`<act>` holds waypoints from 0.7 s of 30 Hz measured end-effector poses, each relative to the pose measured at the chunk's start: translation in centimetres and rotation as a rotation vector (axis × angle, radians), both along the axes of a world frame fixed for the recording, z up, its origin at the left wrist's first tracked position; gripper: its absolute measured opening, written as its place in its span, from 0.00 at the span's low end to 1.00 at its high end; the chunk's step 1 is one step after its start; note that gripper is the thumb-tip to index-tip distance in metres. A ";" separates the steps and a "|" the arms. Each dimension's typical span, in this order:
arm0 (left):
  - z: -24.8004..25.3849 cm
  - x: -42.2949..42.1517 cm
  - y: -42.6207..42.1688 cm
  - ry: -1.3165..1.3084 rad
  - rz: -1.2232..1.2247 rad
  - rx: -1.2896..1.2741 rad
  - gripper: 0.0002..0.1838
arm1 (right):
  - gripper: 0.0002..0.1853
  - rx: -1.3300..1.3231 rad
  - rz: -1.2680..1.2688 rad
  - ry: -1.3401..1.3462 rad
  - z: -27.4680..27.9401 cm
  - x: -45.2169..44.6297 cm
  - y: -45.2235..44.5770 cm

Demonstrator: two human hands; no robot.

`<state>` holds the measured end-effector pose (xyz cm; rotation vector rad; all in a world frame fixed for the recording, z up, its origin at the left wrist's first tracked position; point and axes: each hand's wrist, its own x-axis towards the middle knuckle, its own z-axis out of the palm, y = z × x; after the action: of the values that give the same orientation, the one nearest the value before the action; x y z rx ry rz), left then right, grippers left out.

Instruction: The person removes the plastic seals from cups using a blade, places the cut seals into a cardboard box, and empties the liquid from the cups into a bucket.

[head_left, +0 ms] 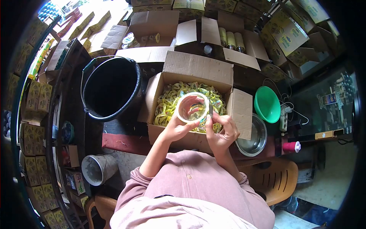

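My left hand is closed around a clear round plastic jar with a pale rim, its open mouth tipped up toward me. Through it, the fingers and some yellow print show. At the jar's right side my right hand pinches with thumb and forefinger. A thin greyish strip stands at that spot, and what it belongs to is unclear. Both hands are above an open cardboard box filled with small yellow-green wrapped packets.
Left of the box stands a big black bucket; a grey pail sits lower. To the right are a green basin, a metal bowl, a power strip with cables and a pink spool. More open boxes line the back.
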<state>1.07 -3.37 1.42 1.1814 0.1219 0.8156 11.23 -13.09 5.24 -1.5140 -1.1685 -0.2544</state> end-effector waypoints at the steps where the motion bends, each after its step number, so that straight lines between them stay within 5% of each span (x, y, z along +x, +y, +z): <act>1: -0.1 0.1 0.0 -0.006 0.006 0.017 0.39 | 0.09 -0.007 -0.007 0.003 0.1 -0.1 -0.1; 21: -0.2 -0.1 0.5 0.091 0.153 0.308 0.37 | 0.12 0.016 -0.096 -0.183 0.0 0.0 0.2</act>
<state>0.99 -2.85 1.25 1.5141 0.1669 0.9377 11.18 -12.87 5.21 -1.5598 -1.2351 -0.4746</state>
